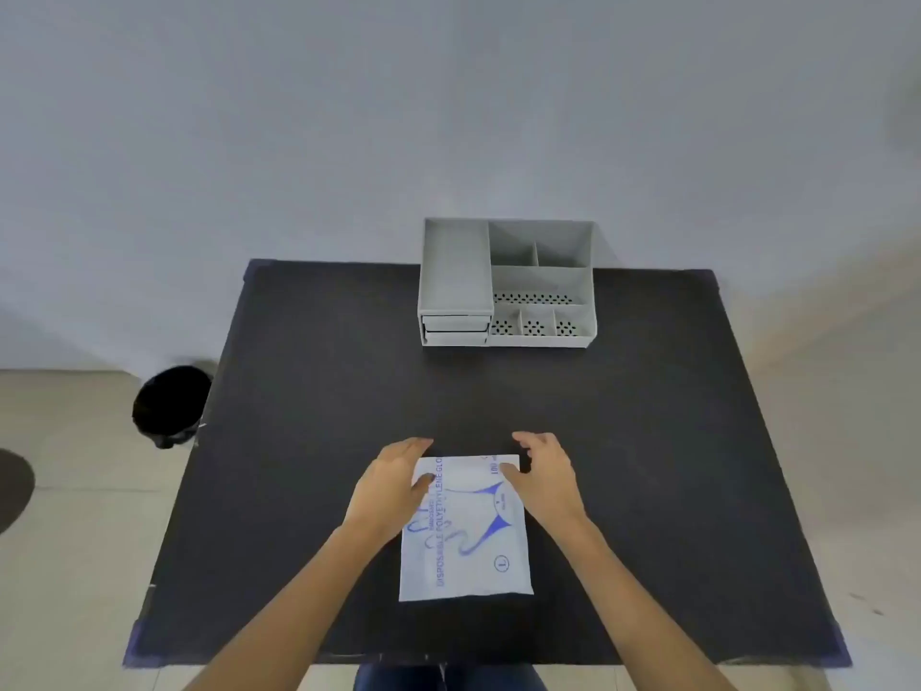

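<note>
Head view: looks down on a dark surface (324, 366) set against a pale wall.
Floor, far left: a round black bin (172, 406) stands just beside the surface's left edge.
Left hand (393, 483): its grip is closed on the far left corner of the glove packet, thumb on top, fingers reaching past the far edge.
Glove packet (466, 536): a flat white sleeve with blue print lies on the near middle of the surface, between both hands.
Organiser (506, 284): a grey tray with open compartments and small drawers sits at the far edge, well apart from the packet.
Right hand (545, 478): its grip pinches the packet's far right corner, thumb on top, fingers curled.
</note>
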